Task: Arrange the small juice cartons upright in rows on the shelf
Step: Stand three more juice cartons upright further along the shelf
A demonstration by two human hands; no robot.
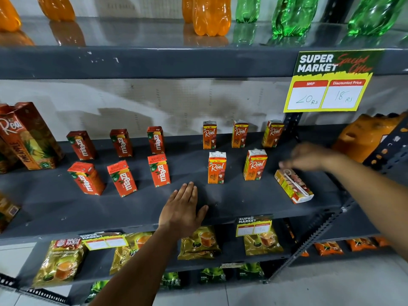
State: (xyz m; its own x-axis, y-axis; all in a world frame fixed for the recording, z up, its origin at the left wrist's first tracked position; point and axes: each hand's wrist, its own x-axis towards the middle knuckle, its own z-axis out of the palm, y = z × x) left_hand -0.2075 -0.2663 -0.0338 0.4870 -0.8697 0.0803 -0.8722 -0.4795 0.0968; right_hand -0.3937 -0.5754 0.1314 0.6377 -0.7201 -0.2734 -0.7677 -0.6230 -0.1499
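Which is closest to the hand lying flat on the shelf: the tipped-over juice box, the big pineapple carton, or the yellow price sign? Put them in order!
From the left hand:
1. Tipped-over juice box, lying to the right on the same shelf.
2. Big pineapple carton, far left of that shelf.
3. Yellow price sign, up high on the right.

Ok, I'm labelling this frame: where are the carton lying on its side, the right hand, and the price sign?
Fallen carton (293, 186): head view, middle of its upward-facing side.
Right hand (309, 156): head view, back of the hand, blurred.
Price sign (326, 82): head view, centre of the yellow card.
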